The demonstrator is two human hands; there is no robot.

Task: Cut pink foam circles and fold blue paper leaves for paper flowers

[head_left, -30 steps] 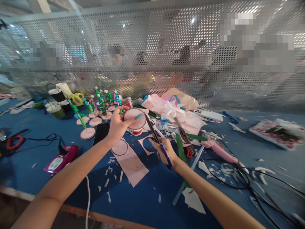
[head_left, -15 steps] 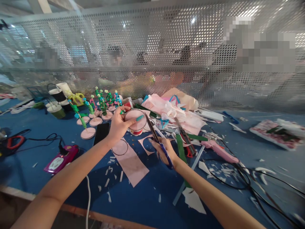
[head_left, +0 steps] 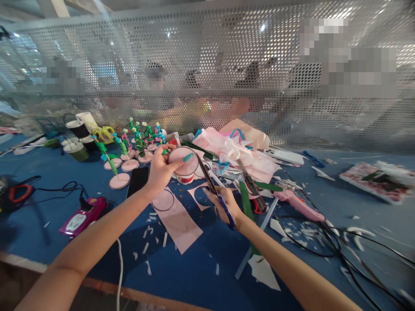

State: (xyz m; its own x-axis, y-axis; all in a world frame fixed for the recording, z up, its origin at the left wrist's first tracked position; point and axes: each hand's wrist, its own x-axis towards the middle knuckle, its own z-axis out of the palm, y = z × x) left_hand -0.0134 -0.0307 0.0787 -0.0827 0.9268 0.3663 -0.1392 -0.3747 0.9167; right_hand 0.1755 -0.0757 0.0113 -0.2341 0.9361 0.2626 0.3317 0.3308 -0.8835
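the left hand [head_left: 161, 170] is pinching the pink disc [head_left: 179, 156] by its left side, the thumb lying across the face and pointing toward the blades. the disc is hanging above the table [head_left: 181, 280], its right edge unsupported, so it could be bending away under the pressing steel and its outline could be coming out ragged. a slipping grip would be bringing the thumb near the cutting edge too. just below, a red-and-white tub [head_left: 185, 179] is showing under the disc; whether they are touching i cannot tell, but a dipping hand could be knocking it over. lower down, a pink sheet [head_left: 183, 229] is lying flat, where a dropped disc could be blending into the similar colour. at the disc's right edge the scissors [head_left: 210, 183] are pointing in, and whether the rim is sitting between the blades is too small to tell; a deep bite there would be spoiling the round shape. the right hand [head_left: 228, 202] is gripping their blue handles. farther right, a pink glue gun [head_left: 300, 204] is resting among white scraps [head_left: 277, 228], and black cables [head_left: 331, 236] are looping near the right forearm [head_left: 279, 255], where a sweeping arm could be snagging one and dragging the tool across the table.
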